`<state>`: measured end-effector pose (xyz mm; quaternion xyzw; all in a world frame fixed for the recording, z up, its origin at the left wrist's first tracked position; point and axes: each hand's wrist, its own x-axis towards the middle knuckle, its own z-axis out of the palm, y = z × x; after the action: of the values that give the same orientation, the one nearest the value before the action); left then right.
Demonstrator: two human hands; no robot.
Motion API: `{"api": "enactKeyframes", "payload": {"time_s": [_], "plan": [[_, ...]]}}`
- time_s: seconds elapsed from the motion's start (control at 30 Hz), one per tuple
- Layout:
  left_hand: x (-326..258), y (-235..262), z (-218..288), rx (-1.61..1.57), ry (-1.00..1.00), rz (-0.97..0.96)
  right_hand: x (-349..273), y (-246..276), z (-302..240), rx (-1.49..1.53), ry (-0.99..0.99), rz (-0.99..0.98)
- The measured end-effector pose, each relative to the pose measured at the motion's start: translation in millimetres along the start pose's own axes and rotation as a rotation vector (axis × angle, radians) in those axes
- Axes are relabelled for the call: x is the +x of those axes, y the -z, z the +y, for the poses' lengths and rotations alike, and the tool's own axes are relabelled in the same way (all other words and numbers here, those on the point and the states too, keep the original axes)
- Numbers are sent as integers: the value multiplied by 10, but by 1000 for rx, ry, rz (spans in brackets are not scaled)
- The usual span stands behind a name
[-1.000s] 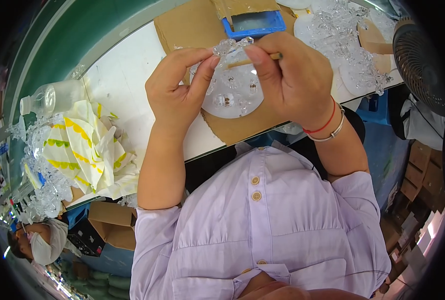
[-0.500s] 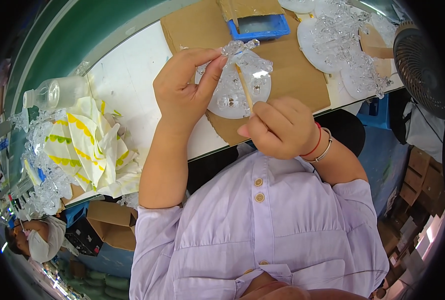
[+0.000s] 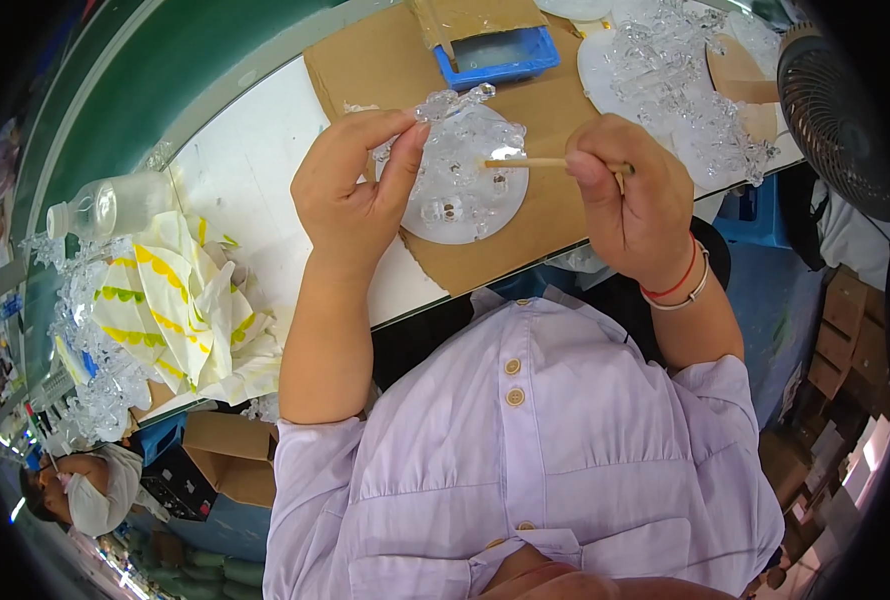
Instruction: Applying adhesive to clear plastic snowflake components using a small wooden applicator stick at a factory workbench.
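The clear plastic disc (image 3: 462,180) with knobbly ornaments, lifted over the brown cardboard sheet (image 3: 525,215), looks light, rigid and brittle to me, best held by its rim. My left hand (image 3: 355,190) pinches its upper edge; my right hand (image 3: 637,205) is closed on a thin wooden stick (image 3: 525,162) whose tip touches the disc.

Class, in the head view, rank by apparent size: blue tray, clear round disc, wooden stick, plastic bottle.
1. clear round disc
2. blue tray and plastic bottle: look alike, unranked
3. wooden stick
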<state>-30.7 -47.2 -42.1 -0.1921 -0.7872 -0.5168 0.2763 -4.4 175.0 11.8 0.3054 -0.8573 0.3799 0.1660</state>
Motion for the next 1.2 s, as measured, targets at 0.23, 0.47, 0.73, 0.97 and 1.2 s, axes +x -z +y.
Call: {"api": "enactKeyframes", "payload": {"time_s": [0.23, 0.47, 0.73, 0.97, 1.2], "plan": [[-20, -7, -4, -1, 10, 9, 100, 87, 32, -56, 94, -87], [-43, -2, -11, -4, 45, -3, 56, 195, 174, 37, -87, -77], [-103, -4, -17, -34, 100, -2, 97, 240, 286, -20, 2, -66], [-103, 23, -31, -46, 129, 2, -67, 229, 399, 117, 46, 89], [-55, 52, 37, 10, 164, -49, -244, 265, 441, 136, 60, 52]]}}
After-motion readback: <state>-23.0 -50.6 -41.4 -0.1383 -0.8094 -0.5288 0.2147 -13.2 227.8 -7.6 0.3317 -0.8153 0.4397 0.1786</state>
